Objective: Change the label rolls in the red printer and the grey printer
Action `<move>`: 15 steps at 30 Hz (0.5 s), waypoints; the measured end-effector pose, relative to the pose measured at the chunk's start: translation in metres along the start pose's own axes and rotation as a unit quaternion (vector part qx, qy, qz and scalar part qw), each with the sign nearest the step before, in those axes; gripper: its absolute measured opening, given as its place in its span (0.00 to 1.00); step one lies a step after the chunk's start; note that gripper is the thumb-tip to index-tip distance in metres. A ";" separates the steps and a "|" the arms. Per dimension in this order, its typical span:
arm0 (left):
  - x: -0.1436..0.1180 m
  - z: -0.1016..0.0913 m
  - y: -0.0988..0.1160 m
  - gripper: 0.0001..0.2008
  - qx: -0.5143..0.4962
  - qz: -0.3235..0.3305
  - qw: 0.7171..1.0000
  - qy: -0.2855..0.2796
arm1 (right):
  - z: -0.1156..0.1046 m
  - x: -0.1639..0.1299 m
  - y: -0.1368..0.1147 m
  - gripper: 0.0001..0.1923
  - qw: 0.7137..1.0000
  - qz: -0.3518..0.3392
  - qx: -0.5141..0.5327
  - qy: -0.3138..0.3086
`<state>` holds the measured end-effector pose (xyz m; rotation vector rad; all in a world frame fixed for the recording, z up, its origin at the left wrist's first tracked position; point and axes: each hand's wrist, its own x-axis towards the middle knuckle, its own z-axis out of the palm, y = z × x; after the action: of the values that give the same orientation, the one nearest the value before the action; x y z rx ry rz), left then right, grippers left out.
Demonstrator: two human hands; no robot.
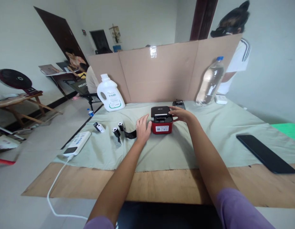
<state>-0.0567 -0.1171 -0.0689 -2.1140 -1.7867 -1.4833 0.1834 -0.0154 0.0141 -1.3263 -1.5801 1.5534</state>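
Note:
A small red and black receipt printer sits on the cloth in front of me, its black lid tilted up above the body. My right hand grips the printer at its right side, fingers on the lid's edge and thumb lower down. To the left, my left hand is open, fingers stretched out, the thumb side close against the printer's wall; whether it presses on it I cannot tell. Beside that hand lie small paper rolls with black strips trailing from them. Another small white roll lies farther left.
A white power strip, a white detergent jug, a large clear bottle and a black phone stand or lie around the cloth. Behind the printer are a dark grey device and a cardboard screen. Other people are beyond it.

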 end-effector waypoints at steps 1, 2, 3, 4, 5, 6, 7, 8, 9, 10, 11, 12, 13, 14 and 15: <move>0.001 0.000 0.000 0.25 -0.003 0.012 1.000 -0.004 | 0.000 0.000 0.000 0.33 1.000 0.001 0.002 -0.004; 0.002 0.001 0.001 0.25 -0.004 0.019 1.000 -0.013 | -0.001 0.000 0.000 0.33 1.000 0.003 0.004 -0.008; 0.002 0.000 0.003 0.24 -0.003 0.019 0.999 -0.027 | -0.001 0.000 0.000 0.33 1.000 0.006 0.007 -0.011; 0.003 0.000 0.005 0.24 -0.001 0.013 0.999 -0.039 | -0.001 0.001 0.000 0.34 1.000 0.008 0.011 -0.012; 0.003 0.000 0.008 0.24 0.002 0.003 0.999 -0.049 | -0.002 0.001 0.000 0.33 1.000 0.010 0.015 -0.012; 0.003 -0.001 0.010 0.23 0.003 -0.009 0.998 -0.055 | -0.002 0.001 0.000 0.33 1.000 0.013 0.019 -0.011; 0.003 -0.001 0.012 0.23 0.002 -0.019 0.998 -0.058 | -0.001 0.001 0.000 0.32 1.000 0.015 0.023 -0.009; 0.003 -0.001 0.013 0.22 -0.001 -0.028 0.998 -0.059 | -0.001 0.001 0.000 0.32 0.999 0.018 0.025 -0.008; 0.003 -0.001 0.013 0.22 -0.007 -0.036 0.998 -0.059 | -0.001 0.000 0.000 0.31 0.999 0.022 0.025 -0.008; 0.004 -0.001 0.014 0.21 -0.015 -0.043 0.997 -0.059 | 0.000 0.000 -0.001 0.31 0.999 0.027 0.023 -0.007; 0.005 0.000 0.014 0.21 -0.024 -0.049 0.997 -0.059 | 0.000 -0.001 -0.001 0.31 0.999 0.032 0.018 -0.008; 0.006 0.000 0.013 0.20 -0.032 -0.053 0.996 -0.061 | 0.000 -0.001 -0.001 0.31 0.999 0.036 0.013 -0.008; 0.006 0.001 0.013 0.19 -0.041 -0.055 0.996 -0.062 | 0.001 -0.002 -0.001 0.31 0.999 0.039 0.007 -0.008; 0.007 0.002 0.012 0.19 -0.050 -0.056 0.995 -0.062 | 0.001 -0.004 -0.001 0.30 0.999 0.039 0.001 -0.005; 0.007 0.003 0.011 0.19 -0.057 -0.056 0.995 -0.060 | 0.002 -0.005 -0.001 0.30 0.999 0.037 -0.002 -0.001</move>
<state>-0.0466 -0.1141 -0.0604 -2.2372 -1.9344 -1.5503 0.1833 -0.0202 0.0157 -1.4017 -1.5526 1.5964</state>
